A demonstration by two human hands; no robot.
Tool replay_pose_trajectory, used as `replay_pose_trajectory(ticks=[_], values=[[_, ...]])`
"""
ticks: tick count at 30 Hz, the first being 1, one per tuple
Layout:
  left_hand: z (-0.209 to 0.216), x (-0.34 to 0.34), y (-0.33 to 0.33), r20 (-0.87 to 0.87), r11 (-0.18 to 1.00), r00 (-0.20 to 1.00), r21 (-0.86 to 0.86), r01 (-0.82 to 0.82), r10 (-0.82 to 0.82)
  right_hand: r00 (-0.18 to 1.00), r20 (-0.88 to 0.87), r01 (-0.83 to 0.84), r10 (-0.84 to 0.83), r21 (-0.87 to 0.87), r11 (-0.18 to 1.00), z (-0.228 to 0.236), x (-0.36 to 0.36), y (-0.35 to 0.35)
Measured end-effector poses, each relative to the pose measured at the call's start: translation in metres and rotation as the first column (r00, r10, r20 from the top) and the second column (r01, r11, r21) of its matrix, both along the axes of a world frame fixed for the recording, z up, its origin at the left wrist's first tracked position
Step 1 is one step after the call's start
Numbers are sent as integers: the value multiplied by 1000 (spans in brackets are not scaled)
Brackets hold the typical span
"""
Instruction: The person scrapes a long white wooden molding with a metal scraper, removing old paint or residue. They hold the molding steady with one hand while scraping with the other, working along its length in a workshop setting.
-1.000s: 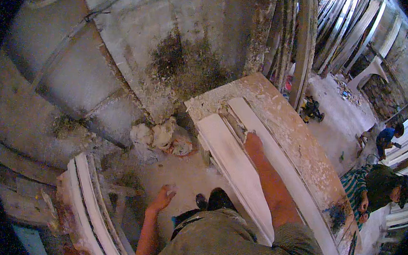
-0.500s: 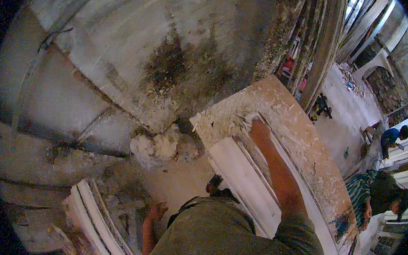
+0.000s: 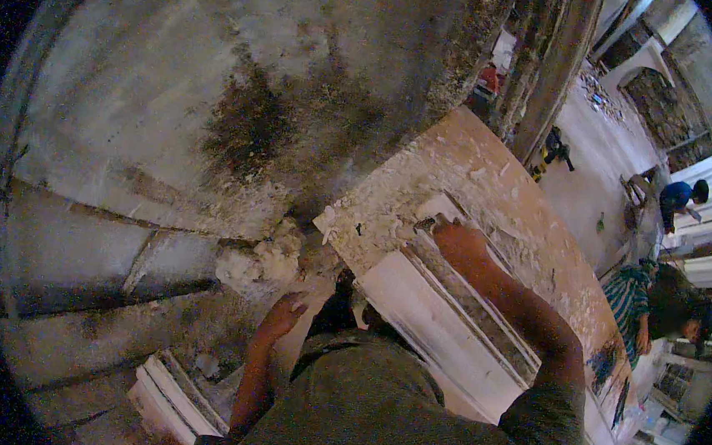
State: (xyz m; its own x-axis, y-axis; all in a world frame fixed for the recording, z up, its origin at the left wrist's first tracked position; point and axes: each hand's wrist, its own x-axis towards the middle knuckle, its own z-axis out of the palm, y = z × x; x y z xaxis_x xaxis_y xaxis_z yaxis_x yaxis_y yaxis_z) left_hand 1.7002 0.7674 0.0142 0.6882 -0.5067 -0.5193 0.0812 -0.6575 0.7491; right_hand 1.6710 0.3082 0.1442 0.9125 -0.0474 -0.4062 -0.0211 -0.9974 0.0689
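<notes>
My right hand [image 3: 460, 242] is at the far end of a long white moulded strip [image 3: 438, 206] lying on a plaster-crusted board. Its fingers are curled around something small and dark, too blurred to name. A second long white moulding [image 3: 436, 325] lies alongside, nearer my body. My left hand [image 3: 283, 315] hangs free to the left of my body, with nothing in it. Its fingers are loosely apart, beside a lumpy pale plaster mass [image 3: 261, 261].
The tan board [image 3: 533, 207] carries plaster crumbs and scraps. Another white moulding [image 3: 174, 405] lies at lower left. A stained wall [image 3: 158, 81] rises ahead. Upright planks [image 3: 543, 78] stand beyond the board. On the right, a person in a striped shirt [image 3: 628, 298] and one in blue [image 3: 676, 197].
My right elbow has bent outward, with the right hand staying near the strip's far end. My left hand has moved up and forward. The view has shifted slightly.
</notes>
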Motion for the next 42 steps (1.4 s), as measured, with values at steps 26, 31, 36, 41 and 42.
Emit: replay_pose_trajectory(ticks=[26,31,36,41,42], values=[[-38,67,0,61,962,973,179,207,-221,1000,23,-13,11,75,997,9,17,5],[-25,56,-7,44,953,974,219,208,-223,976,213,-61,40,91,994,-2,6,10],[-26,60,-8,54,953,965,180,245,-258,962,270,-67,33,118,991,-60,24,-9],[-26,59,0,183,984,971,114,134,-154,882,167,361,-440,362,860,-105,42,-62],[-25,58,3,165,979,972,144,144,-167,830,245,313,-501,538,782,-102,43,-67]])
